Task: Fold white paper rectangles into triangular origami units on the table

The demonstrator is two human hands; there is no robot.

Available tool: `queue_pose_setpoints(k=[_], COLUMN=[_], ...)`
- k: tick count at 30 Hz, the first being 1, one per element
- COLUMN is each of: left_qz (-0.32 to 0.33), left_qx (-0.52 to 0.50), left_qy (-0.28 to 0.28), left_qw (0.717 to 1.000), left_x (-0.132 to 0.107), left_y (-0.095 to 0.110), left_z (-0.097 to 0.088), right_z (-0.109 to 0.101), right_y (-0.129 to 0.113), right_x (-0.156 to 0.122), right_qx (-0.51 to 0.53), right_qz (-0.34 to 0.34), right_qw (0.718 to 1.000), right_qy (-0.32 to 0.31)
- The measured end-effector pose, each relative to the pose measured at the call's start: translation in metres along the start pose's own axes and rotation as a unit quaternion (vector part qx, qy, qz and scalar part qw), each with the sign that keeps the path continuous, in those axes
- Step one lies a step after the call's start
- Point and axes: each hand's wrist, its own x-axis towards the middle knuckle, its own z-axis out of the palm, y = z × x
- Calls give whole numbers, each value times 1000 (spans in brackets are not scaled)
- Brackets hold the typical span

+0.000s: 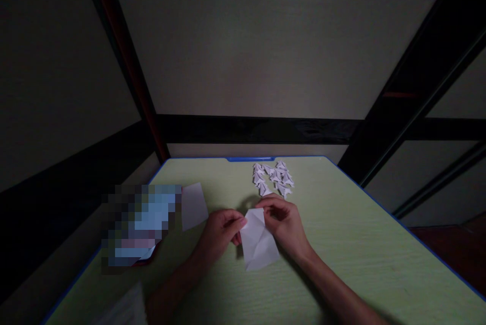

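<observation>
Between my two hands is a sheet of white paper (260,244) with crossing crease lines and its far corners folded in. My left hand (224,226) pinches its left edge near the top, thumb on the upper face. On the opposite side my right hand (283,221) has its fingers closed on the upper right edge. Just beyond the right hand lies a cluster of several small folded white paper pieces (276,175). A flat white sheet of paper (193,206) rests to the left of my left hand.
The light green table (357,249) has a blue rim and a blue recessed strip (250,159) at its far edge. A pixelated object (148,224) sits on the left side. A pale panel wall (243,51) with dark frames stands close behind the table.
</observation>
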Motion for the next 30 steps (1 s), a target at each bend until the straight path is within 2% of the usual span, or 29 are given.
queue_pose_setpoints(k=[3,6,18,22,26,28,30], left_qz=[6,10,14,25,45,44,39], left_qx=[8,9,6,13,12,5,-3], left_qy=[-8,-17,-1,14,26,25,21], left_qw=[1000,1000,1000,1000,999,999,999], left_x=[0,1,-3,-2,-1,-1,-1], left_y=[-1,-2,1,0,0,1,3], left_z=[1,1,3,1,-1,-2,-2], right_z=[0,-1,0,1,0,-2,-5], right_y=[-4,-7,-8,-8,-8,-8,-7], right_x=[-2,-3,-4,-5,-5,-4,-1], right_qx=[-82,-114,-113,-91,-46,19,124], right_qz=[-77,-99,-92,-77,-28,26,71], right_qw=[994,989,988,990,989,988,981], right_qy=[-2,-10,-52,-73,-138,-151,-134])
